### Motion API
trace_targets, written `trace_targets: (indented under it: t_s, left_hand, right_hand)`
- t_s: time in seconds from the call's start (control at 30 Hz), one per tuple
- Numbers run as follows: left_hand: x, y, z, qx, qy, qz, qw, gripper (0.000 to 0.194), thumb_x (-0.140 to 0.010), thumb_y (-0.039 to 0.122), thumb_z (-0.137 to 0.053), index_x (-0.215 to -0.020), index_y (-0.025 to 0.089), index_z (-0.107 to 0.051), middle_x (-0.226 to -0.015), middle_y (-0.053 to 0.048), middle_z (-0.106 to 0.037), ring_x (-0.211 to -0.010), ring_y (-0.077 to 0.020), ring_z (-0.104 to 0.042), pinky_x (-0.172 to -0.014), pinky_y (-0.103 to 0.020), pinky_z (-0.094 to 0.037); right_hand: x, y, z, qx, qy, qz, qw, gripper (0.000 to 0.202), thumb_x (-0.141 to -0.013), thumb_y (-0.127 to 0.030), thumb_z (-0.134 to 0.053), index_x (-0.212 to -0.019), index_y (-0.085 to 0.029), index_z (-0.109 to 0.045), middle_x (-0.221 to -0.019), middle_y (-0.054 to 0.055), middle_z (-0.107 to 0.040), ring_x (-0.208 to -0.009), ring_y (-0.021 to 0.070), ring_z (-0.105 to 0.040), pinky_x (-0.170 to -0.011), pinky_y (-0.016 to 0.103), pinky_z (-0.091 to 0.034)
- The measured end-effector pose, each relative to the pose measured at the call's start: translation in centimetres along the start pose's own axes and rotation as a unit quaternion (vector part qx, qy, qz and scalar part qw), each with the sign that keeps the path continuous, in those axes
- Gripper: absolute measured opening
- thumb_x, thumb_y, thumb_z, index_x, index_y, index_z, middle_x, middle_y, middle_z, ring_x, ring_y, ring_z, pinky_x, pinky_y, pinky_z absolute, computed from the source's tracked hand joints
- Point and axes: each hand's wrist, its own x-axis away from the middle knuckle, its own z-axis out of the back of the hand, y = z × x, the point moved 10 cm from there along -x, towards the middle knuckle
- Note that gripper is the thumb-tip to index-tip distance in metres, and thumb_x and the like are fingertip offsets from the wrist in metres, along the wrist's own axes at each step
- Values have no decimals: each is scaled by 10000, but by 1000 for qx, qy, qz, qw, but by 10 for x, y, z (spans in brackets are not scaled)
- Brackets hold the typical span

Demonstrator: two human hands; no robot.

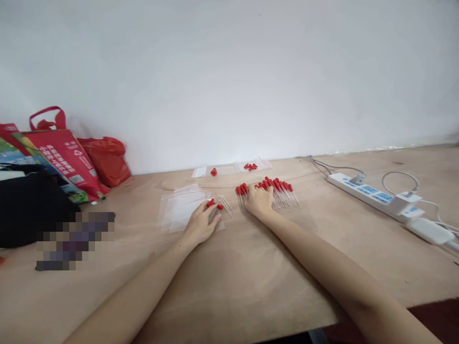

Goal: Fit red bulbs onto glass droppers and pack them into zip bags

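My left hand point(202, 224) rests over clear zip bags point(179, 210), its thumb apart from the curved fingers. Loose red rubber bulbs point(220, 207) lie right at its fingertips; whether the fingers touch them is hard to tell. Just right of them are several thin pale tubes point(226, 206). My right hand point(258, 200) reaches into a row of droppers point(285, 191) with red bulbs and slim clear stems. Its fingers are bent down and closed on a dropper among them, the fingertips partly hidden. Droppers show on both sides of this hand.
By the wall, flat clear bags point(229, 169) hold or carry small groups of red bulbs point(250, 166). A white power strip point(369, 193) with plugs and cables is at right. Red shopping bags point(68, 160) and a black bag point(32, 205) stand left, near a blurred-out object point(75, 241).
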Motion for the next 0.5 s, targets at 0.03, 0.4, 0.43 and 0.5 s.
trace_targets:
  t_s: [0.03, 0.4, 0.43, 0.5]
  left_hand:
    - [0, 0, 2, 7, 7, -2, 1000, 337, -805, 314, -480, -1105, 178, -552, -1203, -93, -455, -1116, -243, -451, -955, -375, -365]
    - [-8, -14, 19, 47, 78, 15, 996, 117, -732, 137, -489, -752, 176, -598, -807, -35, -601, -745, -173, -585, -690, -288, -486]
    - [-7, -14, 19, 49, 80, 14, 995, 118, -728, 131, -486, -751, 176, -592, -799, -32, -601, -725, -168, -585, -675, -284, -488]
    - [-7, -14, 21, 50, 89, 11, 995, 127, -719, 121, -480, -772, 173, -582, -810, -35, -600, -709, -162, -586, -666, -280, -489]
  right_hand:
    - [1, 0, -1, 2, -3, 1, 1000, 219, -773, -186, -387, -908, -127, -549, -809, 135, -639, -764, 230, -559, -745, 381, -188]
    - [7, -43, 1, -45, -3, 60, 997, 233, -782, -261, -405, -838, -160, -607, -913, 121, -627, -860, 227, -522, -766, 397, -219]
    - [7, -48, -2, -51, -17, 56, 997, 232, -779, -262, -410, -849, -156, -604, -905, 124, -630, -860, 227, -527, -765, 396, -222]
    - [6, -55, -9, -65, -45, 42, 996, 231, -770, -256, -426, -881, -146, -595, -888, 129, -635, -865, 228, -541, -763, 391, -231]
